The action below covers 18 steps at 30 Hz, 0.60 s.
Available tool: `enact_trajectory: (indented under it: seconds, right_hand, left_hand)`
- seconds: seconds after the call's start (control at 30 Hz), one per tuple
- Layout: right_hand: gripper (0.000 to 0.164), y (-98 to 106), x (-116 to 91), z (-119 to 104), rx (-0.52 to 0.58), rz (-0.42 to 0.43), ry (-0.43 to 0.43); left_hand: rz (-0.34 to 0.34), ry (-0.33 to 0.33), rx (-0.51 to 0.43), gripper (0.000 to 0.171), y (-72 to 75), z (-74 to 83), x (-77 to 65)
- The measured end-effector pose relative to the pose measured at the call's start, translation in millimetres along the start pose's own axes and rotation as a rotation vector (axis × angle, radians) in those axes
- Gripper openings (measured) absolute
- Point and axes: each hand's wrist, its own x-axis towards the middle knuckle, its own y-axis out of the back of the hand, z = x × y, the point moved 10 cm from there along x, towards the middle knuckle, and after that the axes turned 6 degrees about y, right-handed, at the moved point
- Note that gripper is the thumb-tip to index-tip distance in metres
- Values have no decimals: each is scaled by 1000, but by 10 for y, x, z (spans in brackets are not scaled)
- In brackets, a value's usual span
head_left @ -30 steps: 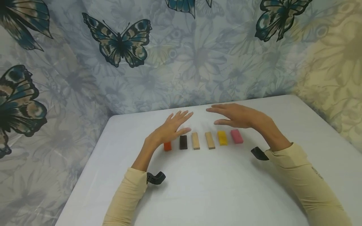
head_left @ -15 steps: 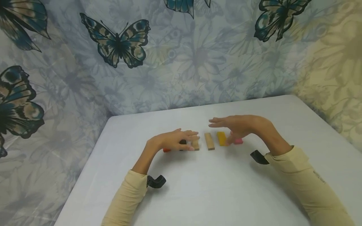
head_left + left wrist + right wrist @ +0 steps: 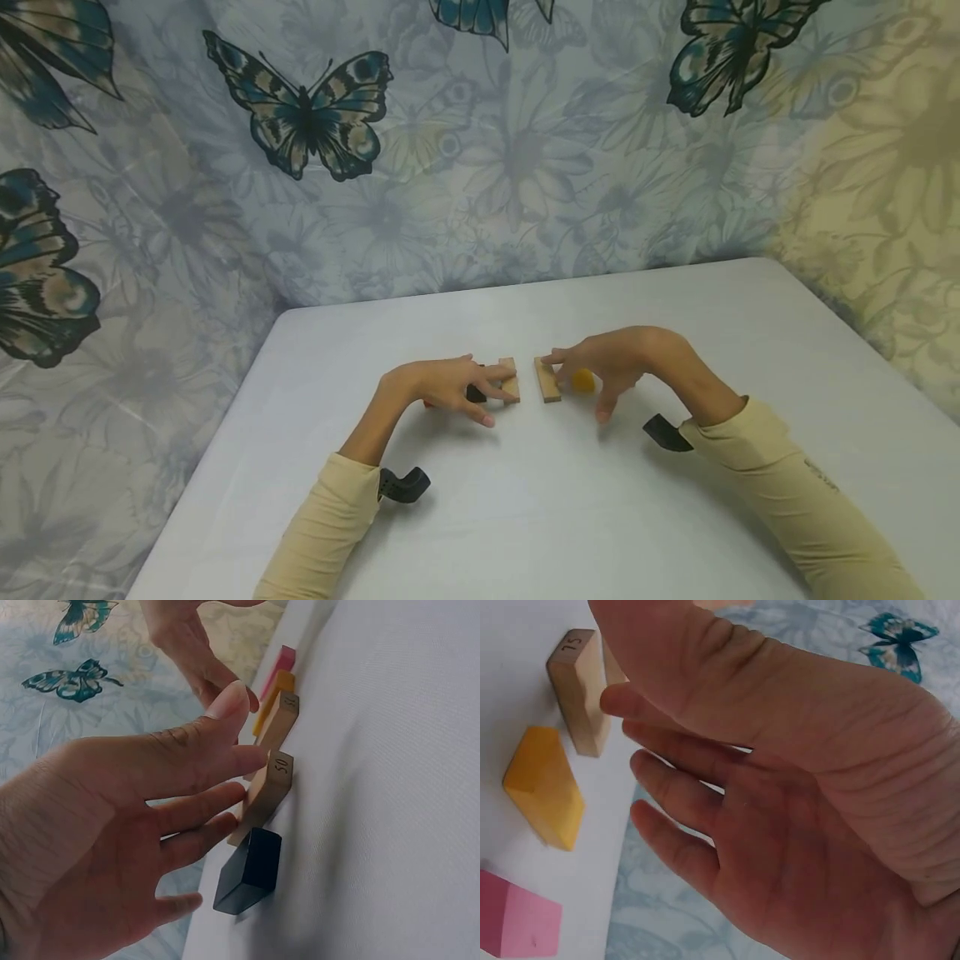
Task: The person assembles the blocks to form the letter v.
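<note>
My left hand (image 3: 448,387) hovers palm down over the left part of a row of small blocks. Its fingers stretch to the left wooden block (image 3: 268,787), marked 50 on its end, with fingertips right at it. Beneath that hand sits a black block (image 3: 251,871), partly covered, and an orange block (image 3: 428,405) shows only as a sliver. My right hand (image 3: 621,360) arches over the right part of the row, fingers relaxed, its fingertips at the right wooden block (image 3: 548,385). Under its palm stand a yellow block (image 3: 546,787) and a pink block (image 3: 523,915), the pink hidden in the head view.
The blocks stand on a white-covered table (image 3: 480,517). Behind it hangs a butterfly-print cloth (image 3: 480,192), which also runs down the left side. Each wrist wears a black device, one by the left cuff (image 3: 405,485) and one by the right cuff (image 3: 667,433).
Both hands have come down and nearer to the blocks from above the row's far side. The fingers now reach the two wooden blocks, which look slightly farther apart at their near ends.
</note>
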Motion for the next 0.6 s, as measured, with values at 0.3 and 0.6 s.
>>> enact_trajectory:
  seconds: [0.3,0.6]
  right_hand:
    - [62,-54,81,-22,-9,-42,53]
    - [70,-79,122,19,1,-47,34]
  left_hand:
    - [-25,32,21,63,-30,9,-11]
    - [-51,75,70,72,-73,88,10]
